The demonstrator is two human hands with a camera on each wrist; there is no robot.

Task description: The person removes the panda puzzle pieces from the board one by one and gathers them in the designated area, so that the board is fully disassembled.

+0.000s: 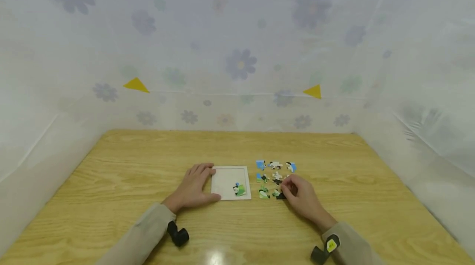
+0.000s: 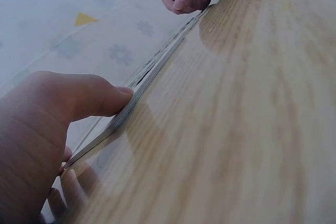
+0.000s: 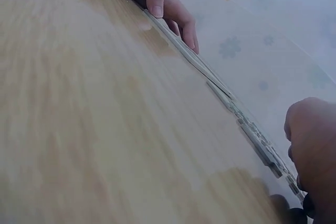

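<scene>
Right hand (image 1: 300,193) pinches dark puzzle piece (image 1: 281,195); tray (image 1: 226,180) lies leftward, steadied by flat, relaxed left hand (image 1: 194,186).

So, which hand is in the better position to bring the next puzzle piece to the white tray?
Probably the right hand: its curled fingers are already on a dark puzzle piece among the loose ones. The left hand lies flat against the white tray, steadying its edge.

Bright, even, soft overhead light, with a white glare patch on the table (image 1: 215,256) near its front edge. Faint shadows only. Wide-angle bending at head-view edges; wrist views blurred up close.
</scene>
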